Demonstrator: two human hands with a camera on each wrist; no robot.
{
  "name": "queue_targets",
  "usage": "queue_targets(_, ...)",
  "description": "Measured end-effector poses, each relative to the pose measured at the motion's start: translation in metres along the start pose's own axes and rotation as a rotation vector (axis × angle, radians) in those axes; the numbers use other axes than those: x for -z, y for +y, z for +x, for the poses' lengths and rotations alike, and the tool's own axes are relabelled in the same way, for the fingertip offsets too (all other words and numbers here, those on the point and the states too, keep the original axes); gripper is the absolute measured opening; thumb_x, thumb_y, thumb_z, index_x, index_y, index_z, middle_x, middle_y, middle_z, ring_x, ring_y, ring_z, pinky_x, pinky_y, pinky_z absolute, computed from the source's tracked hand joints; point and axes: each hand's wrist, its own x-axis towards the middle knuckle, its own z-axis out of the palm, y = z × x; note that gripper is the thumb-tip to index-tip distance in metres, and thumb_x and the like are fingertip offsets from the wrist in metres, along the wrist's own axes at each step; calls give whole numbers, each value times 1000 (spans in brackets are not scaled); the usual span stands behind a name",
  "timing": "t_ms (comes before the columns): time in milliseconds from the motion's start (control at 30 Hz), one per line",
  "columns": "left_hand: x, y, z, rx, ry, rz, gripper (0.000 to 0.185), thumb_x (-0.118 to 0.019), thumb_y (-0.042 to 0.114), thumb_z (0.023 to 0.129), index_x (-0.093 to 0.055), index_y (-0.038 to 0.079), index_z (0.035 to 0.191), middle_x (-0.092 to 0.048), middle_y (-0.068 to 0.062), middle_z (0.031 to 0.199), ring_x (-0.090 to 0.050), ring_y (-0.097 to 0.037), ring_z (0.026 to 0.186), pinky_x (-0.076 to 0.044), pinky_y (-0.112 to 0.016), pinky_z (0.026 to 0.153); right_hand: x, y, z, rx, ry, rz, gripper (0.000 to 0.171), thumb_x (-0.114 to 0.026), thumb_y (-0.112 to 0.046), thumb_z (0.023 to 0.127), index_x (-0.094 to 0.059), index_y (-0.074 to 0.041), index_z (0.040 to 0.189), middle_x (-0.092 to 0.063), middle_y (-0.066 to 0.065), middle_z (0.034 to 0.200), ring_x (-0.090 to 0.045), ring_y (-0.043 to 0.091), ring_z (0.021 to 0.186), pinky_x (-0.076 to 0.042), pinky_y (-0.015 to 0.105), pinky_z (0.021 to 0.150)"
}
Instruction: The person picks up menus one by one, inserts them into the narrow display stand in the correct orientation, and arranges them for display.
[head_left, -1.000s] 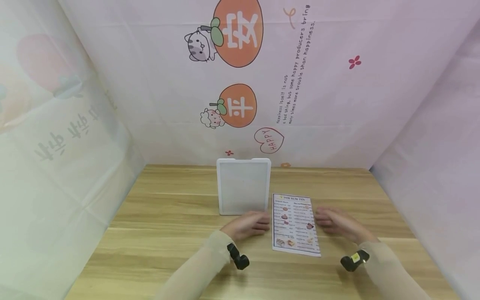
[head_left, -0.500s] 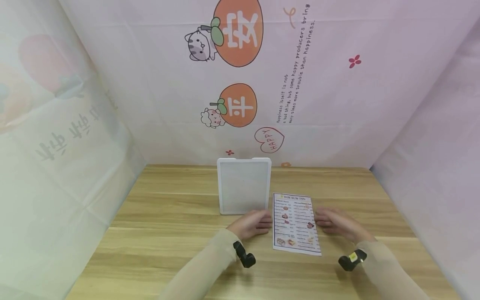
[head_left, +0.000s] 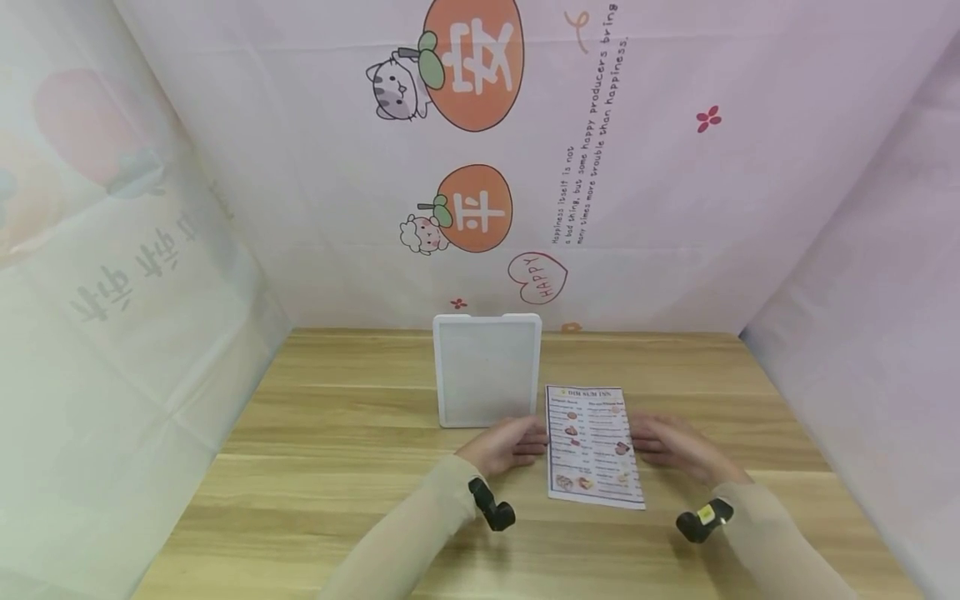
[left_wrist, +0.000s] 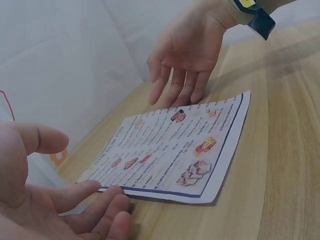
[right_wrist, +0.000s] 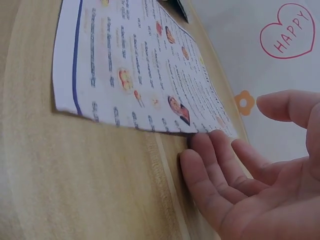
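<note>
A printed menu sheet [head_left: 592,443] [left_wrist: 175,150] [right_wrist: 145,70] lies flat on the wooden table [head_left: 337,450]. My left hand [head_left: 510,444] rests at its left edge, its fingertips [left_wrist: 107,192] touching the paper's border, fingers straight. At the opposite edge my right hand [head_left: 663,442] has its fingertips [right_wrist: 200,145] against the sheet, palm open and thumb raised. Neither hand grips anything. A white rectangular tablet-like board [head_left: 487,371] lies just beyond my left hand, beside the sheet's far left corner.
Printed fabric walls enclose the table at the back [head_left: 480,167], the left [head_left: 112,292] and the right [head_left: 885,292]. A black wrist camera [head_left: 491,507] sits on each forearm.
My left hand slid a little right to the sheet's left edge. The sheet and my right hand have barely shifted.
</note>
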Motion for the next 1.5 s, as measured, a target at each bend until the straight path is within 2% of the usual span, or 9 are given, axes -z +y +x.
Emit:
queue_targets(133, -1, 2, 0, 2, 9, 16, 40, -55, 22, 97, -59, -6, 125, -64, -17, 127, -62, -26, 111, -46, -44, 103, 0, 1, 3, 13, -11, 31, 55, -49, -18, 106, -32, 19, 143, -55, 31, 134, -59, 35, 121, -50, 40, 99)
queue_targets(300, -1, 4, 2, -1, -2, 9, 38, -57, 19, 95, -57, -7, 123, -65, -18, 123, -64, -26, 108, -46, -44, 103, 0, 1, 4, 29, -38, 81, 55, -46, -11, 106, -24, 21, 146, -53, 34, 135, -62, 32, 116, -52, 39, 97)
queue_targets(433, -1, 4, 4, -11, -14, 42, 39, -56, 19, 97, -58, -8, 124, -67, -16, 121, -66, -24, 104, -49, -42, 100, -1, 0, 3, 38, -33, 60, 58, -48, -10, 105, -21, 21, 146, -49, 36, 137, -61, 32, 118, -52, 37, 97)
queue_targets(667, -1, 5, 4, -38, 1, 110, 41, -58, 21, 101, -58, -9, 128, -67, -15, 120, -67, -23, 102, -54, -37, 92, -2, 2, 4, 43, -6, 36, 59, -55, -8, 102, -26, 21, 144, -50, 35, 137, -61, 33, 118, -52, 35, 96)
queue_targets(900, 0, 9, 2, -43, -7, 126, 40, -57, 22, 103, -60, -9, 127, -70, -14, 116, -68, -22, 100, -54, -38, 92, -4, 2, 4, 25, 13, 34, 61, -56, -8, 101, -26, 22, 144, -52, 34, 136, -62, 32, 116, -53, 36, 96)
queue_targets(1200, -4, 12, 4, -68, 39, 152, 31, -65, 16, 97, -66, -5, 120, -73, -9, 102, -70, -17, 89, -58, -33, 82, -5, -5, -2, -8, 57, 39, 59, -55, -11, 102, -28, 23, 142, -61, 28, 125, -66, 30, 109, -54, 38, 94)
queue_targets(1500, -7, 14, 10, -83, 89, 208, 30, -73, 17, 93, -69, -1, 116, -73, -6, 93, -70, -16, 81, -59, -28, 73, -5, -7, -2, -18, 80, 69, 56, -58, -12, 101, -35, 21, 140, -70, 13, 111, -69, 21, 97, -56, 33, 87)
